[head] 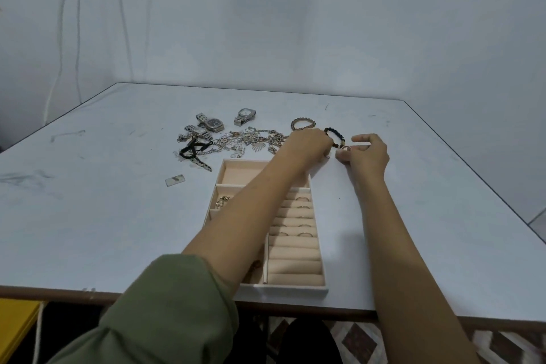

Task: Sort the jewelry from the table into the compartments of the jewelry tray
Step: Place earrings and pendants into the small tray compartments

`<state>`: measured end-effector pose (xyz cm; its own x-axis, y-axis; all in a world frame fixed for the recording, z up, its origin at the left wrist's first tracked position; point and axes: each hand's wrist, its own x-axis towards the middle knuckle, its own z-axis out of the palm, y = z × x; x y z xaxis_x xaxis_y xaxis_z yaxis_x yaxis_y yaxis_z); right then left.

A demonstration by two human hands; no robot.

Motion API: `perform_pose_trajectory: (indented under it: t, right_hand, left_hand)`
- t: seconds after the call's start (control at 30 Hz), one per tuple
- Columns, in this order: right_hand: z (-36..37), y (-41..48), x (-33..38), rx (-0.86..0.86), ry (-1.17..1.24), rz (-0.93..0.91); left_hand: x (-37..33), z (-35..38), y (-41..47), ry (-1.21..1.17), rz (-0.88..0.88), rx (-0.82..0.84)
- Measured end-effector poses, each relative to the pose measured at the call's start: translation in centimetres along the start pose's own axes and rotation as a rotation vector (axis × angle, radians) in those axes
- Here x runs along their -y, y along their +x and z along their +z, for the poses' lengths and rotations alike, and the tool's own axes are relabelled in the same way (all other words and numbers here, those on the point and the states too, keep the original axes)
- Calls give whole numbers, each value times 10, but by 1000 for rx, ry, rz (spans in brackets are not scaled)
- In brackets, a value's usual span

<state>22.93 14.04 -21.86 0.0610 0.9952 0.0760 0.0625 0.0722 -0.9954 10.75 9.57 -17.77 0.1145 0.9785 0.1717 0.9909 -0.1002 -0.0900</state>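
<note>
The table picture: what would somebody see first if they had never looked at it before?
Two bare arms stretch across the white table, with the left hand and right hand close together by a dark beaded bracelet; the right hand pinches a small ring. Behind them lies a shiny tangle of chains with three watches at its far left. Under the left arm sits a beige jewelry tray with rings already tucked into its rolls.

Both arms reach past the jewelry tray (319,289). Left hand (307,146) fingers curled down by the dark beaded bracelet (335,134); right hand (367,155) pinches a ring (345,149). Jewelry pile (251,140), watches (214,124) on desk (118,201).
</note>
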Motion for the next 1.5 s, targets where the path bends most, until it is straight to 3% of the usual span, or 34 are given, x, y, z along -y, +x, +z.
perform_pose_trajectory:
  t: [0.57,0.7,0.83,0.97,1.23,1.5]
  right_hand:
    - [0,-7,7,25,-20,40]
    - [0,-9,7,44,-32,36]
    - [0,-9,8,51,-17,38]
    - [0,-11,10,64,-7,48]
    - [0,-20,18,93,27,22]
    - [1,-32,35,210,-14,-120]
  left_hand:
    - [4,3,-2,119,16,-71]
    - [11,-2,-4,-151,-35,-233]
    - [26,-21,-14,-577,-75,-270]
    - [41,-45,-35,-936,-17,-376]
    - [63,-95,-95,-1177,-8,-472]
    - [74,-107,-175,-1234,-60,-474]
